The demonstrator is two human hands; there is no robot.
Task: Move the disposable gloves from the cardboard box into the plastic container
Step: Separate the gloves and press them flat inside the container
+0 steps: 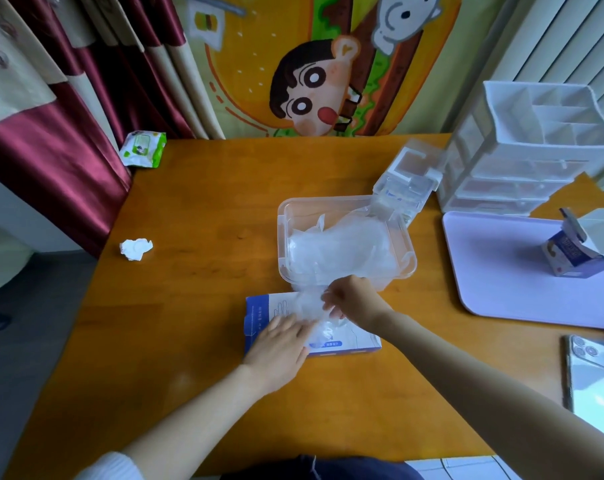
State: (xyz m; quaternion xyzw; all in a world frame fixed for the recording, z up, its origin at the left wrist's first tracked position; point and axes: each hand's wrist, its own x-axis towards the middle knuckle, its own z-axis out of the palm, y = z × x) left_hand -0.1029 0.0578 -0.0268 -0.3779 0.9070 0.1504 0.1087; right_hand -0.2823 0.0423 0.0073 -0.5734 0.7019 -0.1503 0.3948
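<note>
A blue and white cardboard box (259, 315) lies flat on the wooden table (196, 209), just in front of a clear plastic container (406, 244). A heap of translucent disposable gloves (338, 245) fills the container and spills over its near wall. My left hand (281, 344) rests flat on the box, fingers straight. My right hand (351, 297) pinches a bunch of gloves (309, 303) that stretches from the box opening up toward the container's near edge. The box opening is hidden under the gloves and my hands.
A crumpled tissue (136, 248) and a green wipes pack (143, 148) lie at the table's left. Behind the container sits its clear lid (406, 178). At the right are a white drawer organiser (522, 161), a lilac tray (501, 271) holding an opened small carton (576, 252), and a phone (593, 375).
</note>
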